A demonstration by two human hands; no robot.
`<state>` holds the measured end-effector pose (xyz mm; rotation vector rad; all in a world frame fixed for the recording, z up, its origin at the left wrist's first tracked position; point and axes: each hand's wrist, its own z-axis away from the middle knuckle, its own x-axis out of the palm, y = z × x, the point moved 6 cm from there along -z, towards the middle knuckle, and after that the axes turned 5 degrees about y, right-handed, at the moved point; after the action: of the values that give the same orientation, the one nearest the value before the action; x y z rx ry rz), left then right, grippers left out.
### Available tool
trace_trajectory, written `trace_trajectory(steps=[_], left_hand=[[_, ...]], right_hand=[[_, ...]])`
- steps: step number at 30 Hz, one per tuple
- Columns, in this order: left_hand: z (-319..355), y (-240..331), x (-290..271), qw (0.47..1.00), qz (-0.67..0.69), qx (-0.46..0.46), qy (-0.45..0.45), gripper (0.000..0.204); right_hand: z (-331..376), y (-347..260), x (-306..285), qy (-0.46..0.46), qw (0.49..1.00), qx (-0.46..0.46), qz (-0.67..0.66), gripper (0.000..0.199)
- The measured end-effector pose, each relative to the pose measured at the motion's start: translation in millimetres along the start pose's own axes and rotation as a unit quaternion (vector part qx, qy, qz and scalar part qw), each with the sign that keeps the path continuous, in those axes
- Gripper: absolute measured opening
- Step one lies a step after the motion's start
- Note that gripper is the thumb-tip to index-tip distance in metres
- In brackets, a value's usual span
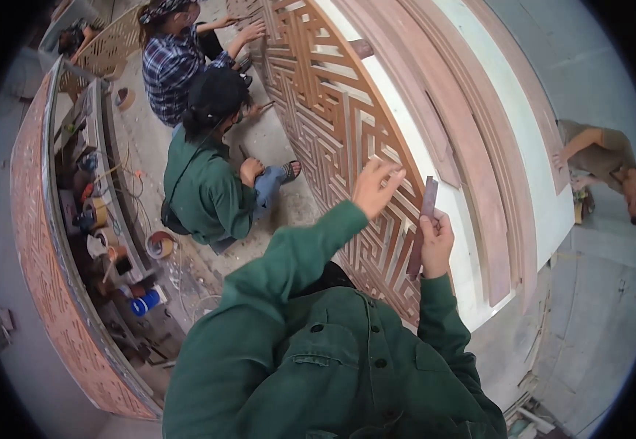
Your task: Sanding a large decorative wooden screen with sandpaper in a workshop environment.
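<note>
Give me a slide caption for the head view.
Left hand touches a wooden lattice panel; right hand holds a thin wooden strip.

Reddish-brown fretwork panel (pixel 333 124) (geometric maze pattern), dark green sleeves (pixel 296 249).

Left hand (pixel 376 187) raised, fingers spread; right hand (pixel 435 238) raised, grip closed.

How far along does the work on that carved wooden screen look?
The lattice panel is fully cut through. In hand: the left hand rests on its fretwork while the right hand holds a thin flat strip. What remains cannot be judged; two co-workers are working on it too.
</note>
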<state>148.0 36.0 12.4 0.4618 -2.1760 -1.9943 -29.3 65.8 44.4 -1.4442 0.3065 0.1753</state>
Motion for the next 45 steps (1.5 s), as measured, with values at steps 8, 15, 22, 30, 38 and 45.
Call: trace_trajectory(steps=[8,15,22,30,38,45], left_hand=[[101.0,-48.2,34.9,0.841,0.411,-0.352,0.012,0.053],[99.9,-151.5,-2.2,0.940,0.106,-0.323,0.027,0.034],[90.0,-232.1,6.9,0.949,-0.119,-0.289,-0.049,0.033],[67.5,-247.5,35.8,0.967,-0.054,-0.235,-0.079,0.038],[48.0,-266.3,72.7,0.920,0.011,-0.307,-0.244,0.045],[50.3,-285.4,89.1,0.874,-0.003,-0.354,-0.334,0.054]], right_hand=[[31.5,23.9,64.3,-0.195,0.921,-0.100,0.322,0.031],[-30.4,-45.3,36.1,-0.070,0.936,-0.187,0.290,0.025],[-88.4,26.8,39.0,-0.102,0.883,-0.195,0.414,0.047],[-85.5,30.0,46.5,-0.106,0.874,-0.194,0.432,0.037],[-95.5,44.2,36.7,-0.093,0.873,-0.190,0.439,0.038],[-93.0,40.8,48.9,-0.090,0.886,-0.180,0.417,0.039]])
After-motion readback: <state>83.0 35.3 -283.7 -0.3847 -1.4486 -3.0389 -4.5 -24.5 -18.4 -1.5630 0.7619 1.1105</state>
